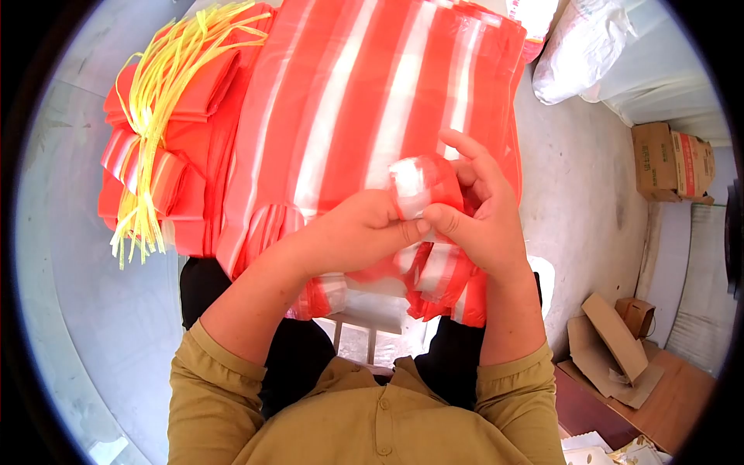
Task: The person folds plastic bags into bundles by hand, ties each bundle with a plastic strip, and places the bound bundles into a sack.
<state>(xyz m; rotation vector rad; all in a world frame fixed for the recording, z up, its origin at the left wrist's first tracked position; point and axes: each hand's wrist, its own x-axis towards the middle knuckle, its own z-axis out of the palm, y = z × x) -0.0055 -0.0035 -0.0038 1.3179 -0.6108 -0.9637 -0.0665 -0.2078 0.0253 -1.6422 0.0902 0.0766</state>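
Observation:
A rolled-up, red-and-white plastic bag [411, 186] sits between my two hands, over the near side of a large stack of striped plastic bags [329, 116]. My left hand [360, 229] grips it from the left, thumb pressed against its lower edge and the other fingers mostly hidden. On the right, my right hand [484, 209] has its thumb against the roll; its index finger stretches away while the other fingers curl behind. Bunched bag ends [442, 275] hang under my hands at the stack's near edge.
Yellow tie strips [147, 116] lie across folded red bags [205, 93] left of the stack. A white sack [581, 50] rests on the floor at the far right. Cardboard boxes [659, 163] stand by the right wall, and an opened carton [608, 349] lies lower right.

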